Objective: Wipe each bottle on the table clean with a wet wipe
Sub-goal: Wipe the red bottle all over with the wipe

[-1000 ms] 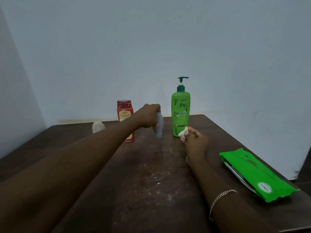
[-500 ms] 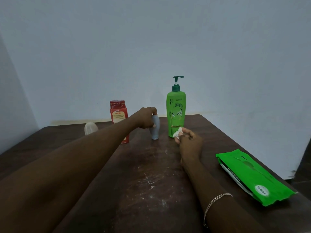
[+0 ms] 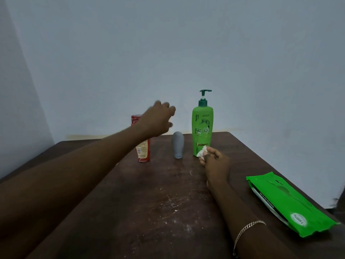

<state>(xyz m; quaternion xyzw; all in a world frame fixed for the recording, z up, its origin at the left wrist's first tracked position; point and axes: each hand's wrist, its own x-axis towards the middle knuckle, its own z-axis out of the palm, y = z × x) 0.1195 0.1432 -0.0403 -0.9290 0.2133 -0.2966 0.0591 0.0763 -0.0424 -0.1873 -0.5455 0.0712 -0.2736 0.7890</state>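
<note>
Our left arm stretches out, the left hand [image 3: 158, 120] held up, fingers loose and empty, above-left of the upright grey bottle [image 3: 178, 144]. Our right hand [image 3: 216, 163] pinches the crumpled wipe [image 3: 202, 151] just beside the green pump bottle [image 3: 202, 128].

A tall green pump bottle [image 3: 202, 131] is standing upright, its dark green pump spout pointing right. Just left of it, and apart from it, a small grey bottle [image 3: 178, 144] is standing on its cap, rounded end up. Further left of the pump bottle, a red bottle [image 3: 143, 152] with a pale label is standing upright, partly hidden. A crumpled white wet wipe [image 3: 202, 151] is showing in front of the pump bottle's lower right side, the right hand [image 3: 216, 165] pinching it.
</note>
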